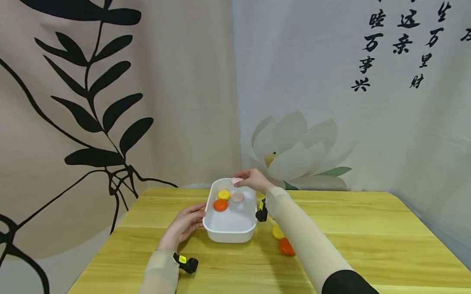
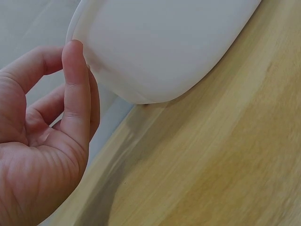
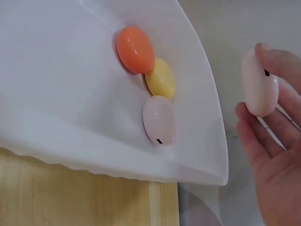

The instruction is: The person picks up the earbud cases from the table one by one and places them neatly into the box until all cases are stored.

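A white rectangular plastic tub (image 1: 231,237) stands near the table's back edge. My left hand (image 1: 186,223) is at its left side; in the left wrist view, thumb and fingers (image 2: 75,70) pinch its rim. Over the tub's back right corner, my right hand (image 1: 255,180) holds a pale pink egg-shaped piece (image 3: 259,84) with a small black mark, between thumb and fingertips. Inside the tub, an orange egg-shaped piece (image 3: 135,49), a yellow one (image 3: 161,79) and another pale pink one (image 3: 159,120) lie close together by the wall.
A yellow piece (image 1: 278,232) and an orange piece (image 1: 286,247) lie on the wooden table (image 1: 379,237), beside my right forearm and partly hidden by it. Behind the table hangs a printed cloth (image 1: 195,101) with leaves, a lotus and writing.
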The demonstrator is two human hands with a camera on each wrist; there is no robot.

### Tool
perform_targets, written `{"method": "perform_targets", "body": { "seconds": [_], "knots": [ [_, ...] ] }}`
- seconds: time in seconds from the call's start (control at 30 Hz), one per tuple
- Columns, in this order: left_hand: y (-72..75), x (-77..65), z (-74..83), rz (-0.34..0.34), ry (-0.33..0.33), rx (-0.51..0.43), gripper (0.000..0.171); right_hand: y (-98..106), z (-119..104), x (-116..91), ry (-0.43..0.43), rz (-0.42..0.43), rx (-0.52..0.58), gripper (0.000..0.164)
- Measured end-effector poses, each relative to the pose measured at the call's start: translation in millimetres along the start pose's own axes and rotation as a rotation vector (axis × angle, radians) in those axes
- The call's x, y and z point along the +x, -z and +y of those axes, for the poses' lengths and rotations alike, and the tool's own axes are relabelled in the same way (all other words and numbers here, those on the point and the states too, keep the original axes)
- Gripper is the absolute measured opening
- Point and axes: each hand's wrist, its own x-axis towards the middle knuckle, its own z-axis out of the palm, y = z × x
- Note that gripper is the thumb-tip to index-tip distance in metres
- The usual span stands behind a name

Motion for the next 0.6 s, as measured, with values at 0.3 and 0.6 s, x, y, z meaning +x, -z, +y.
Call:
{"method": "perform_targets", "body": {
  "seconds": [0.3,0.6],
  "knots": [
    [1.3,0.7,0.5,-0.017,-0.010,-0.009,0.049,-8.3,-6.7,-4.7,-0.009,0.001,-0.004,0.040],
    [0.6,0.0,-0.1,-0.027,-0.005,-0.035,0.053,-15.7,-6.2,-5.2,-0.009,-0.022,-0.014,0.039]
  ]
}}
